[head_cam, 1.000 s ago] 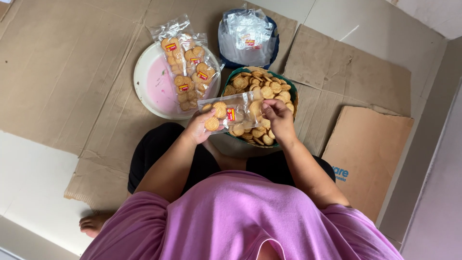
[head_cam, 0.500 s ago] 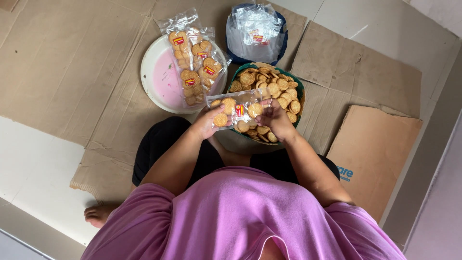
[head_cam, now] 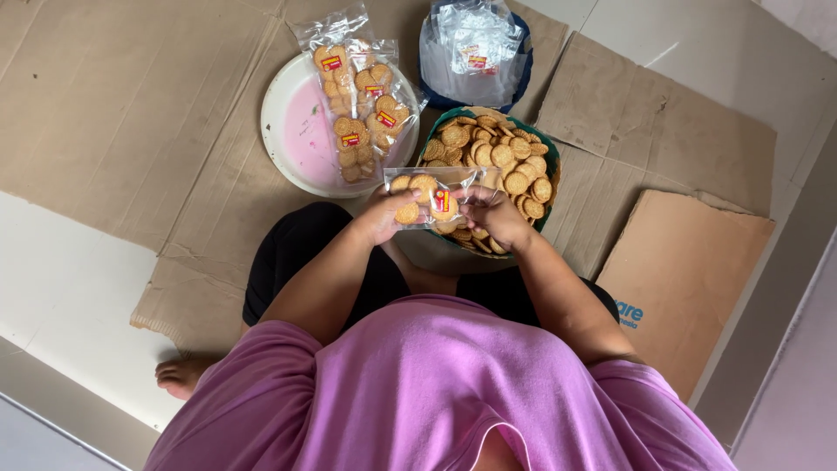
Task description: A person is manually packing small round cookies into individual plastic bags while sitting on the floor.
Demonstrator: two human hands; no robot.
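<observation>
Plate: a white plate (head_cam: 292,139) with a pink centre lies on the cardboard (head_cam: 131,105), bearing filled biscuit packets (head_cam: 357,105).
Left hand (head_cam: 381,218): clasps the left end of a clear packet (head_cam: 432,199) of round biscuits.
Packet: held flat, just above the basket rim.
Right hand (head_cam: 493,216): pinches the packet's right end.
Basket: a green basket (head_cam: 493,161) heaped with loose biscuits.
Behind it: a blue bowl (head_cam: 475,48) of empty clear bags.

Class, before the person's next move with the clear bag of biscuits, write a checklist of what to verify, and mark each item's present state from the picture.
1. Both hands hold the clear bag: left hand, right hand: ok.
2. Biscuits inside the bag: ok.
3. Bag's open end sealed: cannot tell.
4. Loose biscuits in the green basket within reach: ok.
5. Bare space on the white plate beside the filled bags: ok.
</observation>
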